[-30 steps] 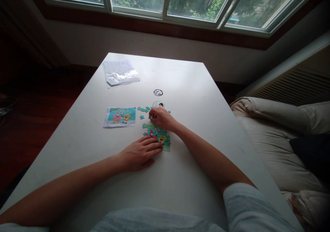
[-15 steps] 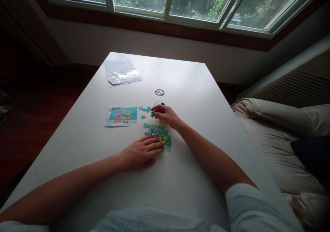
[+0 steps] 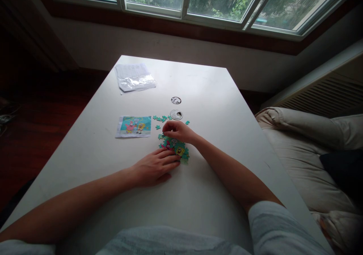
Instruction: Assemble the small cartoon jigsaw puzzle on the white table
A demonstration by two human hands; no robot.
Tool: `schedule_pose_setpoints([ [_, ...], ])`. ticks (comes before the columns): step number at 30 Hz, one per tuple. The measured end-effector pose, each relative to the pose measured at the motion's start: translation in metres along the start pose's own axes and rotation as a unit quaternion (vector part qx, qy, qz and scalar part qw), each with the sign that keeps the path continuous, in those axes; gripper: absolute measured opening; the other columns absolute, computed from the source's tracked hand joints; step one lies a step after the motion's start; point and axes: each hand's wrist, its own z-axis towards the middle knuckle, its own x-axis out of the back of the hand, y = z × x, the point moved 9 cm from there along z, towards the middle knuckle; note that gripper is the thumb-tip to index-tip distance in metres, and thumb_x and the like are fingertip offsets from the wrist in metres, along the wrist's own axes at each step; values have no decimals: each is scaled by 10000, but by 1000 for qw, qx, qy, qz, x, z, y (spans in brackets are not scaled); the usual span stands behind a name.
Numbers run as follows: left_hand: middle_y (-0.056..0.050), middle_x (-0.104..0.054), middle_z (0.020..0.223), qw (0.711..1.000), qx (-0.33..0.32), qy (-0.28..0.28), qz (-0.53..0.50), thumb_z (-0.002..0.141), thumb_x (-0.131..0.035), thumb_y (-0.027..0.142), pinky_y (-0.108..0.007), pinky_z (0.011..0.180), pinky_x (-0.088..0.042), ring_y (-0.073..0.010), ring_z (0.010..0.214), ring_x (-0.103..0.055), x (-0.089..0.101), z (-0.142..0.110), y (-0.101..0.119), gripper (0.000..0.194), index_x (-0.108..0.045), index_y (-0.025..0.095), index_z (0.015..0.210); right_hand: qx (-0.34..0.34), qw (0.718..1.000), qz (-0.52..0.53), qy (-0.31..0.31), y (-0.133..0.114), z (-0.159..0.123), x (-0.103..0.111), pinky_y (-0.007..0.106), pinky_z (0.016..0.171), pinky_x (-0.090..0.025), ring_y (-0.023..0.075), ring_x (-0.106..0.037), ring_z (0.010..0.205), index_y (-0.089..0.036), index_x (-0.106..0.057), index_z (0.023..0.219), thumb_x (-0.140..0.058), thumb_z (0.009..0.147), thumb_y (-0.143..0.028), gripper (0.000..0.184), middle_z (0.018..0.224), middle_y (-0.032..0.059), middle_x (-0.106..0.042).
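A partly joined cartoon jigsaw puzzle lies on the white table. My left hand rests flat over its lower left part, fingers stretched out and covering some of the picture. Above the puzzle's top edge, my right hand is closed in a pinch on a small green puzzle piece, mostly hidden by the fingers. Loose green puzzle pieces are scattered just beyond that hand. One stray piece sits to its right. Left of the puzzle is a printed reference picture with the same cartoon figures.
Papers in a clear plastic sleeve lie at the table's far left. Two round cable holes are set in the tabletop. A padded cream seat stands along the right side, below a window.
My right hand has moved toward me, from the loose pieces to the puzzle's top edge. The near cable hole and a stray piece now show. My left hand has stayed put.
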Motion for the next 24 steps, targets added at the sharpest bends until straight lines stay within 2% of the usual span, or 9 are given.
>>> schedule_pose_setpoints([
  [5,-97,-546,1482,1000,-3,5,-2,983,-557,337,-471,1229,-279,-286,1400,-445,1,1,1,500,-491,189,1456,3,999,-37,-13,-10,-4,-4,253,697,-433,127,-560,739,-172,-682,873,-668,820,-255,98,779,-1,-653],
  [12,-87,-527,1507,1000,1,-2,2,995,-536,351,-472,1230,-277,-287,1398,-451,-1,0,0,492,-487,201,1462,-13,999,-7,40,7,1,7,239,618,-395,107,-481,652,-179,-632,876,-672,800,-275,128,756,-23,-612],
  [17,-79,-513,1524,1000,1,-5,3,1003,-522,348,-469,1233,-265,-289,1407,-442,-2,-1,0,489,-481,200,1468,-20,999,22,32,15,2,6,241,632,-410,107,-494,661,-173,-650,945,-680,795,-283,188,780,-15,-621],
  [24,-74,-503,1534,1000,0,-7,1,1003,-518,350,-472,1240,-250,-291,1413,-434,-4,-1,-1,492,-479,200,1470,-23,999,22,12,14,1,5,238,640,-414,106,-495,665,-170,-689,1016,-653,808,-263,230,778,-12,-619],
])
